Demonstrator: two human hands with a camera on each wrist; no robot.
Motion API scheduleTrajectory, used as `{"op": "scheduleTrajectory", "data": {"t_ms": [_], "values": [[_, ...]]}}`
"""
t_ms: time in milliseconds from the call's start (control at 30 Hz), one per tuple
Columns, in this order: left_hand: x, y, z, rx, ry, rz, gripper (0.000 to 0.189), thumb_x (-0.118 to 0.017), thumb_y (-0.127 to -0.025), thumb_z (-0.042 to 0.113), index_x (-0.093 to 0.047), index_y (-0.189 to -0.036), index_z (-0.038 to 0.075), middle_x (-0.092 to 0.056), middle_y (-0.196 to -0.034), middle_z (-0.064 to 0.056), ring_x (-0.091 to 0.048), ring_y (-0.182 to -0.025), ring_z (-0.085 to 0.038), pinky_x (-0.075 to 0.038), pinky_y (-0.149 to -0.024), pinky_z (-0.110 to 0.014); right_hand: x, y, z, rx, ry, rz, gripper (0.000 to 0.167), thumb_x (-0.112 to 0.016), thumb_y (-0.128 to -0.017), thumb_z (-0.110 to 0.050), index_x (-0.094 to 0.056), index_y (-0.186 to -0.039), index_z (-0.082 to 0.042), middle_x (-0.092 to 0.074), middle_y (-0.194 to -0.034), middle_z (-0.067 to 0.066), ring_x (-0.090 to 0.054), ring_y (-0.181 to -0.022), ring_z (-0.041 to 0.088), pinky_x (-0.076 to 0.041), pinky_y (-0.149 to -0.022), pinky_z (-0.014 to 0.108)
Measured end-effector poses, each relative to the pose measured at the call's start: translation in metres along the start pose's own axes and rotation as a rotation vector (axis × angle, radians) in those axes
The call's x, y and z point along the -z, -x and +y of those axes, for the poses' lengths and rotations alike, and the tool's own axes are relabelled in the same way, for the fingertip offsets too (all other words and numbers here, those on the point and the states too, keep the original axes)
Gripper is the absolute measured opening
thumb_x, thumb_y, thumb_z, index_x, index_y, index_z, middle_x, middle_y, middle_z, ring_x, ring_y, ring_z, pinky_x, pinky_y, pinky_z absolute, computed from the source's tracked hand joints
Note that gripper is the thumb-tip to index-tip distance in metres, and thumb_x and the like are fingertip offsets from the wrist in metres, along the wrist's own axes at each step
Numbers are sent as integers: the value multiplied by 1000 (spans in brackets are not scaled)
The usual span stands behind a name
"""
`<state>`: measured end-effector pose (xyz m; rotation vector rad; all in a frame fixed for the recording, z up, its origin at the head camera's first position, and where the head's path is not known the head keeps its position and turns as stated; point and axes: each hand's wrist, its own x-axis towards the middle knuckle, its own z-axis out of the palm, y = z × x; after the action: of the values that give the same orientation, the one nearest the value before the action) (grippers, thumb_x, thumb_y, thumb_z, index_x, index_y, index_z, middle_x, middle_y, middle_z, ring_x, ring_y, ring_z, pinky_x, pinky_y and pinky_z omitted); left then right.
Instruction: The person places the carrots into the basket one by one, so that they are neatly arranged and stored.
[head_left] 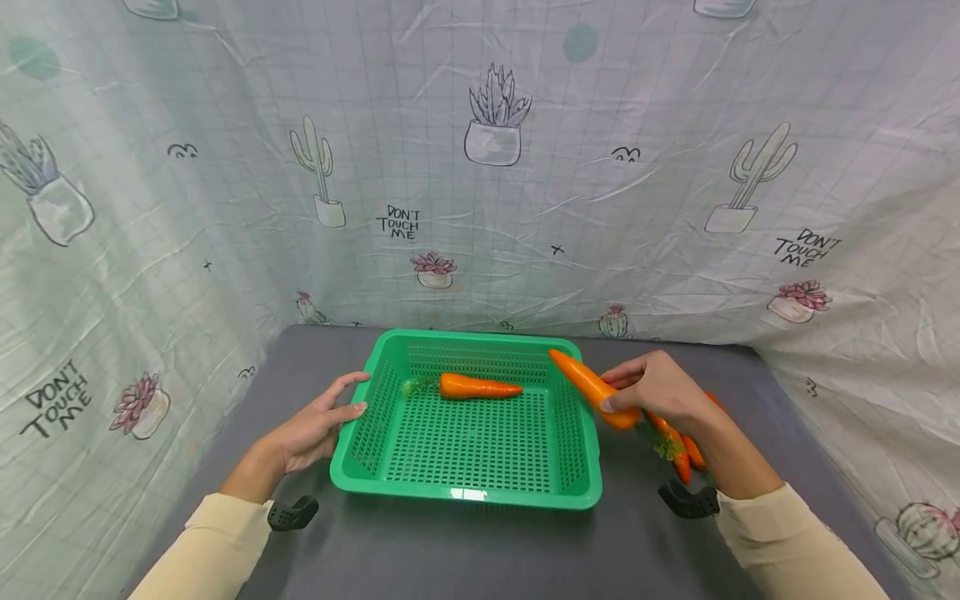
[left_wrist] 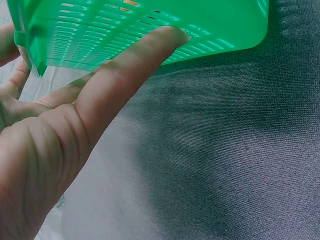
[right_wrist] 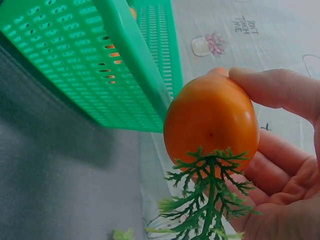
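Table (head_left: 405, 554) carries a perforated green plastic basket (head_left: 405, 490) near its far edge. The left hand (head_left: 311, 429), fingers extended, touches its left rim; the right hand (head_left: 660, 387) pinches a carrot (head_left: 585, 381), tip slanting far-left over the right rim.

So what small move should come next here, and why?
I'd probably shift the held carrot slightly left, further over the green basket: the right grip holds it with its tip past the basket's right rim in the head view, another carrot lies inside, and the left grip touches the left side.
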<state>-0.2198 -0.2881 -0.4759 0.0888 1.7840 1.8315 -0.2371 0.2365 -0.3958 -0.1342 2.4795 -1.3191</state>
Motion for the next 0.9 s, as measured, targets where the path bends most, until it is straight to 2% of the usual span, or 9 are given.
{"op": "scheduleTrajectory", "data": {"t_ms": [400,900], "values": [[-2,1,1,1,-4,2,69,-54,-110,34,-8,-161,35,-50,-148,-23,-69,-120,-32,-59,-95,-59,-6,-5,-8,50,-7,-47,53,-87,-79,-9,-71,-128,5,-76,-115,21,-73,-90,22,-63,-79,40],[0,1,0,-1,-8,-10,68,-54,-111,33,-7,-160,36,-47,-150,-25,-69,-121,-32,-59,-95,-59,-15,-14,-17,29,-19,-72,53,-88,-79,-6,-71,-127,5,-74,-119,22,-74,-93,22,-65,-82,40]]}}
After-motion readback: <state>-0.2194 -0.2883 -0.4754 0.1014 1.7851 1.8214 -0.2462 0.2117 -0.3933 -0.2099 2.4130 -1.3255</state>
